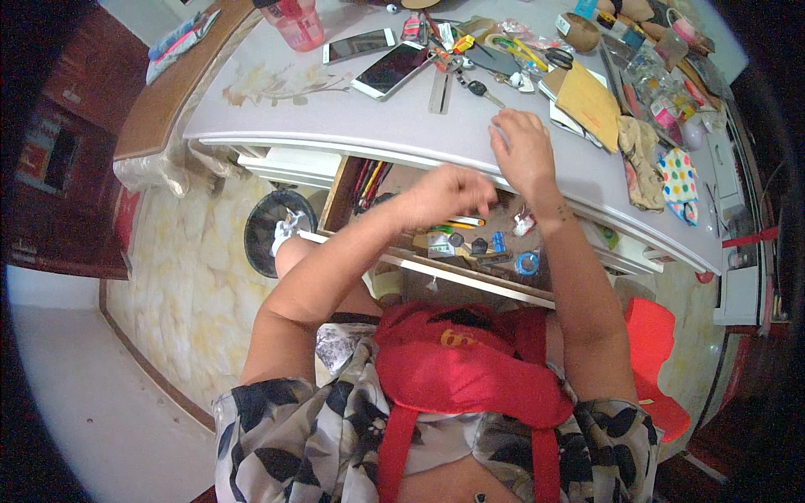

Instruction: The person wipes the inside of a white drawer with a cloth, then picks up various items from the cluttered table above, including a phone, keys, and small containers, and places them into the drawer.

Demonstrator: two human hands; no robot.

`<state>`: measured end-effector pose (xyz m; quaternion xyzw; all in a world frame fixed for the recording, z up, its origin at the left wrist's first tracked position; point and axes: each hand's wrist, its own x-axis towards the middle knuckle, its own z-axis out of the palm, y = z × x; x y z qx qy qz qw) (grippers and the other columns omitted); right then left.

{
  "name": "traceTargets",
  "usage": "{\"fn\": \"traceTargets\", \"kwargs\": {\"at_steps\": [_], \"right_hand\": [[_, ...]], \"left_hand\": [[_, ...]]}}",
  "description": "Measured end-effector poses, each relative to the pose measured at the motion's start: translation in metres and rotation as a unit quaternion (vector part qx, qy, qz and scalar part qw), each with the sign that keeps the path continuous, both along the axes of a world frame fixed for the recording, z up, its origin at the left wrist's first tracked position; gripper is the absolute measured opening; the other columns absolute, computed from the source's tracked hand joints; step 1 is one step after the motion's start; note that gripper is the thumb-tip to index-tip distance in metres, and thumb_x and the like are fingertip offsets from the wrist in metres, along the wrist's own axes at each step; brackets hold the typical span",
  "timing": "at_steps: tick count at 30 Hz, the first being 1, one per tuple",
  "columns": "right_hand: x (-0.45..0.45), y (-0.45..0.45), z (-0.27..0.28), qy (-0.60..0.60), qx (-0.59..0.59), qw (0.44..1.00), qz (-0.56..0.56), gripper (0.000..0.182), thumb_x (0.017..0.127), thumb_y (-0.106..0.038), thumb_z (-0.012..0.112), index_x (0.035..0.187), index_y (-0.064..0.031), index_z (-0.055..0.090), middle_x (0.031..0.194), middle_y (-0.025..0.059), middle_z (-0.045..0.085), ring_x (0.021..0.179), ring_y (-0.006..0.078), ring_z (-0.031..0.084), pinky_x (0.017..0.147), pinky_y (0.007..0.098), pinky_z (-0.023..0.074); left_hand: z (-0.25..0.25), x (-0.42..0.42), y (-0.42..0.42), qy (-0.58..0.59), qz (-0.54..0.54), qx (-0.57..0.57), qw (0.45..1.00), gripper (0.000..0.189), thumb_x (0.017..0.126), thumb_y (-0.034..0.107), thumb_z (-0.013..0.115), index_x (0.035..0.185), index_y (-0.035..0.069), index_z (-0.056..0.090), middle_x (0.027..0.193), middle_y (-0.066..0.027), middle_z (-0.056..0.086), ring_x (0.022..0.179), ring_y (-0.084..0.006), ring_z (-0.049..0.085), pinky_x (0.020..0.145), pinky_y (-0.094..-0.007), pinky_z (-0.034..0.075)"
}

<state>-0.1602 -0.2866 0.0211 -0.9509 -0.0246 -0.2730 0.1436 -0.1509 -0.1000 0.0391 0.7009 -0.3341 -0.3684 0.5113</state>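
My left hand (458, 193) hovers over an open drawer (402, 179) with its fingers curled and blurred; whether anything is in them is hidden. At the table's front edge, my right hand (523, 148) has its thumb apart from its fingers, and no object shows in it. Just beyond its fingertips lies a car key (481, 90). Inside the drawer, below my left hand, are a blue roll of tape (527, 263), a blue cylindrical item (499, 241), pens or pencils (468, 221) and a small clear plastic packet (522, 221). Several long, thin red, black and yellow items (372, 182) fill its left end.
On the table (302, 119) are two smartphones (393, 69), a metal sharpener or ruler-like strip (440, 93), black-handled scissors (559, 58), a brown envelope (588, 104) and a pink cup (295, 25). A dark bin (250, 236) stands left; a red plastic stool (651, 352) stands right.
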Motion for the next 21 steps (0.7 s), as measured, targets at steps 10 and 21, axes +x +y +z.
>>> {"fn": "traceTargets", "kwargs": {"at_steps": [10, 21], "right_hand": [[0.007, -0.001, -0.004, -0.014, 0.090, 0.996, 0.010, 0.022, 0.082, -0.015, 0.057, 0.100, -0.0043, 0.062, 0.109, 0.0109, 0.059, 0.104, 0.0293, 0.052, 0.091, 0.0391, 0.0404], [0.071, 0.015, 0.007, 0.004, -0.024, 1.000, 0.002, 0.029, 0.080, -0.010, 0.058, 0.108, -0.0050, 0.056, 0.104, 0.0127, 0.058, 0.103, 0.0321, 0.051, 0.087, 0.0397, 0.0427]], "left_hand": [[-0.026, 0.082, -0.017, -0.536, 0.323, -0.009, 0.780, 0.024, 0.072, 0.009, 0.063, 0.095, 0.005, 0.064, 0.098, -0.0115, 0.061, 0.098, -0.0298, 0.051, 0.088, -0.0389, 0.039], [-0.024, 0.080, -0.023, -0.487, 0.426, 0.084, 0.758, 0.037, 0.068, 0.010, 0.063, 0.105, 0.008, 0.058, 0.109, -0.0119, 0.056, 0.110, -0.0323, 0.045, 0.094, -0.0447, 0.035]]}}
